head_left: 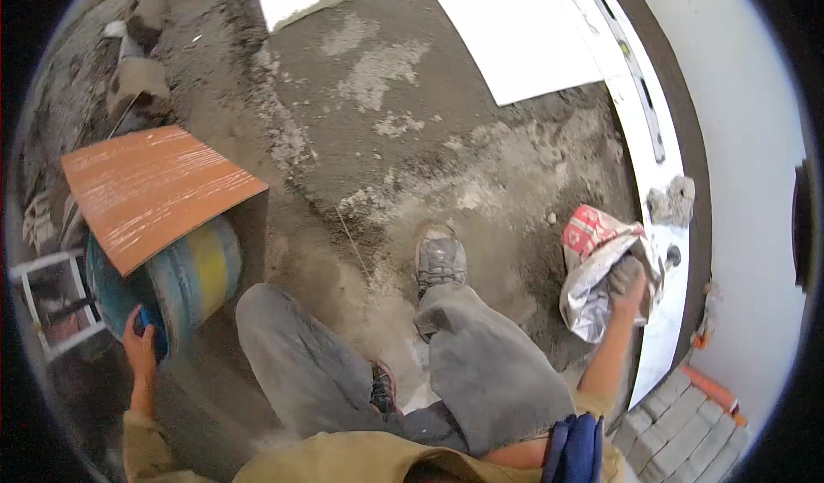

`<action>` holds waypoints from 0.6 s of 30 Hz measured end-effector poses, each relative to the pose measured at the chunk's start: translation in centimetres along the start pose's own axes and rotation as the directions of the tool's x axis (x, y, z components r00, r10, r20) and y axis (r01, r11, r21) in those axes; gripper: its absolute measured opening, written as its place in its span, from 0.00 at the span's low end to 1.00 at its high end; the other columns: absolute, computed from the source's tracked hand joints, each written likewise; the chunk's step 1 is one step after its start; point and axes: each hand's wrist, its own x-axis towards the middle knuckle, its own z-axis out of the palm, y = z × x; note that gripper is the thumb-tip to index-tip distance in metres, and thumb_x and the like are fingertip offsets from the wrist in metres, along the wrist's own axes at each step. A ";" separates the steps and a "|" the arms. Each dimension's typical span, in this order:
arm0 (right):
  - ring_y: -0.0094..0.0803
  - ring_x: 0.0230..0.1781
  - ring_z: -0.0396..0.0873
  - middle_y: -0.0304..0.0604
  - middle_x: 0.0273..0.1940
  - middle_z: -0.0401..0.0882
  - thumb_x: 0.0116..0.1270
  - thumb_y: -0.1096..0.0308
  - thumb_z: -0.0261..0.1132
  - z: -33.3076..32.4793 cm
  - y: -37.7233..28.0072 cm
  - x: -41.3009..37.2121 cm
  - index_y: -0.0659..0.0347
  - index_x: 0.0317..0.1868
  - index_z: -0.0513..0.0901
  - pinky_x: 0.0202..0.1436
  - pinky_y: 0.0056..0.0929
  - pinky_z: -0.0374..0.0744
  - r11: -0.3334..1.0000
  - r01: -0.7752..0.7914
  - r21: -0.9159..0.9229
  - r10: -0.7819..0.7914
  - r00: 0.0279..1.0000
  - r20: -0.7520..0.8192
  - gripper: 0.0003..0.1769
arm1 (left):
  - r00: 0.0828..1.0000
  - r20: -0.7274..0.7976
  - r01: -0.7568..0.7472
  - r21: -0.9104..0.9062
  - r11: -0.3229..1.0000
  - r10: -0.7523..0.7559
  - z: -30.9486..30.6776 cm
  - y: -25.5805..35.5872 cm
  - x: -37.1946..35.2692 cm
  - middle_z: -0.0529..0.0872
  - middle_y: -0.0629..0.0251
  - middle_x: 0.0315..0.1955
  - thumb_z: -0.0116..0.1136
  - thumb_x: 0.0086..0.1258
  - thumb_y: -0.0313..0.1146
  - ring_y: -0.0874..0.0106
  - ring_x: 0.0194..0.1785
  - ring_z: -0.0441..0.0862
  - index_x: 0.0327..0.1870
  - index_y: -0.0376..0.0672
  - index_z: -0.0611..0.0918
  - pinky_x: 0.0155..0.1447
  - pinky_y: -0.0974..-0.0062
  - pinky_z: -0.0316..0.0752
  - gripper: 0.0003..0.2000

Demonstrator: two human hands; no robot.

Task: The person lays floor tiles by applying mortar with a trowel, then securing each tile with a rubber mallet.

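Note:
My left hand (140,346) is at the open mouth of a teal bucket (193,268) with a yellow band. Its fingers are closed on a small blue object (152,329), whose kind I cannot make out. The bucket looks tilted, and an orange tile (159,191) with white streaks rests over it. On my right, a crumpled paper bag (588,290), white and silvery with red print, stands on the mortar bed. My right hand (627,286), grey with dust, grips the bag at its opening; some fingertips are hidden.
White tiles (524,37) lie beyond the rough mortar (386,63). A long level (631,63) rests on the right-hand tile strip beside a white wall (738,140). Grey blocks (682,427) and an orange tube (711,389) are at lower right; a white metal frame (56,303) stands left.

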 end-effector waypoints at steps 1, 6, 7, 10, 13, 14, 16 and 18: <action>0.21 0.16 0.66 0.31 0.21 0.67 0.69 0.59 0.55 6.9 -1.1 -3.3 0.51 0.28 0.72 0.08 0.15 0.62 0.990 0.058 -0.126 -0.098 0.936 -0.337 0.11 | 1.000 -0.010 0.007 0.012 1.000 -0.007 0.4 2.4 -0.6 0.81 0.59 0.47 0.53 0.62 0.22 0.70 0.46 0.79 0.61 0.38 0.75 0.53 0.73 0.73 0.23; 0.21 0.14 0.70 0.38 0.29 0.78 0.68 0.62 0.60 15.8 0.5 -0.2 0.55 0.34 0.77 0.06 0.14 0.62 0.999 -0.029 -0.029 0.034 0.986 0.164 0.07 | 0.999 -0.048 0.006 -0.070 0.998 -0.009 0.6 2.2 -0.6 0.82 0.60 0.45 0.53 0.59 0.21 0.71 0.45 0.79 0.59 0.42 0.77 0.53 0.74 0.73 0.23; 0.22 0.26 0.75 0.37 0.33 0.80 0.67 0.63 0.60 21.0 2.2 -0.4 0.55 0.39 0.78 0.21 0.20 0.71 0.989 -0.066 -0.136 0.094 0.973 0.213 0.06 | 0.998 -0.057 0.010 -0.072 0.997 -0.014 0.5 1.7 -0.5 0.82 0.60 0.45 0.53 0.59 0.21 0.71 0.45 0.79 0.59 0.42 0.77 0.53 0.74 0.73 0.23; 0.22 0.33 0.80 0.38 0.37 0.82 0.67 0.63 0.60 35.6 8.4 0.6 0.57 0.45 0.79 0.26 0.18 0.78 0.925 -0.228 -0.304 0.367 0.744 0.558 0.10 | 0.997 -0.069 0.027 -0.045 0.999 -0.030 0.5 0.6 -0.2 0.82 0.60 0.45 0.55 0.56 0.20 0.72 0.45 0.79 0.58 0.41 0.78 0.52 0.75 0.73 0.24; 0.19 0.25 0.77 0.37 0.34 0.81 0.66 0.65 0.60 46.3 15.4 3.3 0.58 0.43 0.79 0.15 0.16 0.71 0.811 -0.211 -0.546 0.575 0.457 0.678 0.09 | 0.996 -0.083 -0.030 -0.053 0.998 0.025 0.4 1.9 -0.6 0.82 0.63 0.38 0.55 0.55 0.20 0.74 0.39 0.78 0.57 0.40 0.79 0.48 0.76 0.73 0.24; 0.18 0.25 0.76 0.37 0.33 0.81 0.65 0.65 0.61 49.3 17.0 4.0 0.59 0.42 0.79 0.17 0.17 0.71 0.754 -0.167 -0.636 0.646 0.367 0.669 0.09 | 0.997 -0.082 0.007 -0.029 1.000 -0.009 0.4 2.3 -0.6 0.81 0.65 0.34 0.56 0.54 0.20 0.75 0.36 0.76 0.57 0.40 0.79 0.45 0.76 0.73 0.24; 0.21 0.26 0.76 0.36 0.34 0.80 0.65 0.62 0.60 55.1 18.5 3.0 0.60 0.43 0.80 0.20 0.21 0.73 0.626 0.263 -0.734 0.630 0.385 0.675 0.11 | 0.989 -0.135 -0.057 0.068 0.996 0.066 0.6 2.8 -0.8 0.77 0.69 0.25 0.56 0.53 0.20 0.77 0.31 0.73 0.55 0.40 0.80 0.39 0.77 0.72 0.24; 0.22 0.26 0.76 0.36 0.34 0.80 0.64 0.62 0.61 59.6 20.0 6.3 0.59 0.42 0.80 0.21 0.24 0.73 0.661 0.493 -0.565 0.434 0.363 0.824 0.11 | 0.990 -0.136 -0.038 0.046 0.998 0.044 0.5 3.9 -0.8 0.78 0.69 0.26 0.56 0.52 0.20 0.77 0.31 0.73 0.55 0.40 0.80 0.39 0.77 0.72 0.24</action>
